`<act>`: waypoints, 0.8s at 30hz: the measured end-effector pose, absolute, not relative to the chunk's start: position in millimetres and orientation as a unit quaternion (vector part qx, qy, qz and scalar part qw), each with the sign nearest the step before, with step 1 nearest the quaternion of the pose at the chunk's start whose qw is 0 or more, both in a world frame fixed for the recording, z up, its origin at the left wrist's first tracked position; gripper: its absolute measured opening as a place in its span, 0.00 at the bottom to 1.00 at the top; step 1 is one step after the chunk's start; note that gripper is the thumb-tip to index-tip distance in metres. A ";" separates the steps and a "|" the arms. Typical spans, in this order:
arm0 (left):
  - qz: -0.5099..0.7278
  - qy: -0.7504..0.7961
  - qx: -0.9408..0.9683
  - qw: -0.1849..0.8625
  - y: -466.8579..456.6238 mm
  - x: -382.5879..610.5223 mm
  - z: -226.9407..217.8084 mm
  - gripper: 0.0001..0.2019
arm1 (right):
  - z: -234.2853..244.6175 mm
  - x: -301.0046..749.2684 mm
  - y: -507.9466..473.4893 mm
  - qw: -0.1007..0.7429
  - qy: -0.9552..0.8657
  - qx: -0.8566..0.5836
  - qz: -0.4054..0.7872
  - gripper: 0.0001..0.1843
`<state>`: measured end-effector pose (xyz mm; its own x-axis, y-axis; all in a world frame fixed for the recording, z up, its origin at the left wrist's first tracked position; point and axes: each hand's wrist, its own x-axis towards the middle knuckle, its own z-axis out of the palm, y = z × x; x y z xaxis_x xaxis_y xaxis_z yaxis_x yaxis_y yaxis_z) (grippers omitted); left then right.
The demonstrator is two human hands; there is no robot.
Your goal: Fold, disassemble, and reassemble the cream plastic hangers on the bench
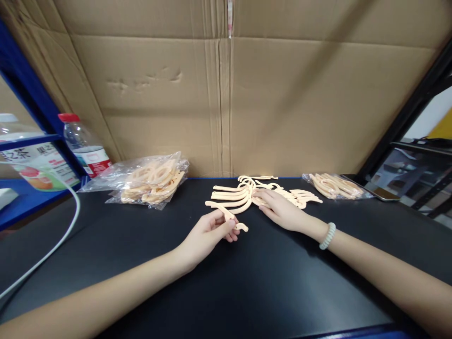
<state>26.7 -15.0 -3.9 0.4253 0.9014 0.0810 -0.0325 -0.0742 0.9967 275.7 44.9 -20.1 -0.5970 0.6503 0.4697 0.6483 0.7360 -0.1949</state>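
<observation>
My left hand [212, 230] is closed around a pale peach, curved plastic piece [226, 213], holding it just above the black table. One slim end sticks out to the upper left, and a short hooked end [242, 227] shows below the fingers. Farther back, my right hand [282, 209] reaches over a loose pile of similar pieces [296, 197], fingers stretched out and touching those at its left side. Several long curved pieces [231, 197] lie side by side just left of those fingertips, their rounded ends pointing left. What lies beneath the right palm is hidden.
A clear plastic bag [155, 181] of similar pieces lies at the back left, and another bag [334, 185] at the back right beside a phone-like flat object [383, 193]. A red-capped bottle [84, 146], a white cable [67, 230] and a cardboard wall [282, 94] border the black table [226, 292].
</observation>
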 end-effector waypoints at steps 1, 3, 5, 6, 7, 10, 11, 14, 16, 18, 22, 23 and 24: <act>0.406 0.356 0.608 0.582 -15.2 27.0 -3.5 0.13 | -20.1 275.8 46.4 0.269 -0.892 -0.363 0.000 0.17; 0.413 0.360 0.603 0.579 -15.7 27.4 -2.2 0.13 | -20.0 276.4 47.6 0.278 -0.886 -0.371 -0.009 0.15; 0.414 0.365 0.607 0.572 -16.3 27.5 -0.8 0.13 | -19.7 277.1 46.9 0.282 -0.877 -0.387 -0.028 0.11; 0.412 0.367 0.610 0.569 -16.5 27.5 -0.3 0.13 | -19.4 277.3 46.1 0.283 -0.874 -0.393 -0.039 0.09; 0.410 0.369 0.612 0.566 -16.6 27.4 0.0 0.13 | -19.1 277.3 45.3 0.284 -0.872 -0.396 -0.048 0.06; 0.411 0.379 0.610 0.562 -15.6 26.3 -0.6 0.14 | -18.0 276.9 43.1 0.289 -0.867 -0.402 -0.057 0.04; 0.412 0.381 0.604 0.565 -15.1 25.7 -1.0 0.15 | -17.6 277.0 42.6 0.288 -0.866 -0.405 -0.056 0.05; 0.398 0.379 0.577 0.604 -13.9 23.3 -0.9 0.17 | -16.5 280.2 40.8 0.289 -0.865 -0.408 -0.044 0.06; 0.392 0.376 0.559 0.627 -13.4 21.8 0.5 0.17 | -16.0 284.6 39.1 0.300 -0.863 -0.405 -0.023 0.07; 0.403 0.373 0.550 0.629 -12.9 20.7 2.5 0.16 | -15.1 289.5 37.0 0.314 -0.858 -0.406 0.017 0.07; 0.426 0.370 0.547 0.618 -12.0 19.4 5.4 0.15 | -9.2 294.6 32.1 0.344 -0.832 -0.423 0.098 0.06; 0.428 0.370 0.549 0.615 -11.8 19.0 5.7 0.14 | -7.0 294.6 30.7 0.356 -0.825 -0.423 0.115 0.06; 0.431 0.371 0.549 0.612 -11.5 18.3 5.9 0.14 | -4.5 294.4 29.5 0.369 -0.818 -0.422 0.129 0.06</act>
<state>18.3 -11.5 5.9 0.3528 0.9355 0.0198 -0.1209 0.0246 0.9924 294.4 29.5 -4.5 -0.3713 0.7859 0.4945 0.5958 0.6101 -0.5223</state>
